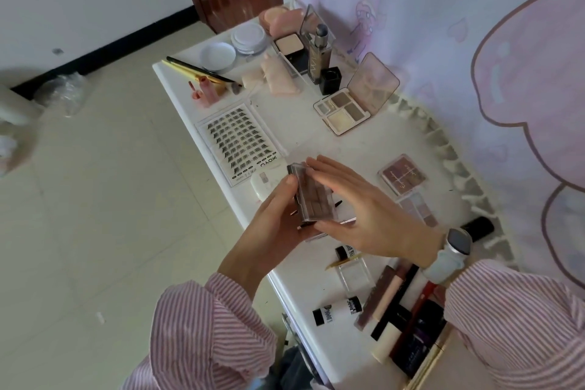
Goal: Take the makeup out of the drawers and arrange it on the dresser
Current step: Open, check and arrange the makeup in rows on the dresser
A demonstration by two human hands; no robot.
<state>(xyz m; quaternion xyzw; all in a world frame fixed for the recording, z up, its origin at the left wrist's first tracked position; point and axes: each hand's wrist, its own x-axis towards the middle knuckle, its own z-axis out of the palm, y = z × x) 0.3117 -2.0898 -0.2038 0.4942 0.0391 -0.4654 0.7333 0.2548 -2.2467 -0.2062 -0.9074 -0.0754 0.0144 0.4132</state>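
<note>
At the far left of the dresser a sheet of false lashes lies flat near the front edge, with brushes, two small pink bottles and a white dish behind it, laid out side by side so each can be seen. Just right of the sheet, the left hand cradles a small brown eyeshadow palette from beneath, thumb pinching its left edge, holding it slightly above the top near the front edge, probably so the lid can be handled before it is set down. The right hand lies over the palette's right side with fingers straight and close together, the thumb under its near corner; whether it is pressing the clear lid shut or only steadying it I cannot tell. Behind the hands an open four-pan palette stands with its lid up, and further back a tall bottle and a compact crowd the back corner. Right of the hands lie a pink square palette and a pale one partly behind the wrist. Tubes and pencils fill the near right end. The likeliest free spot looks to be the bare stretch between the lash sheet and the pink palette.
</note>
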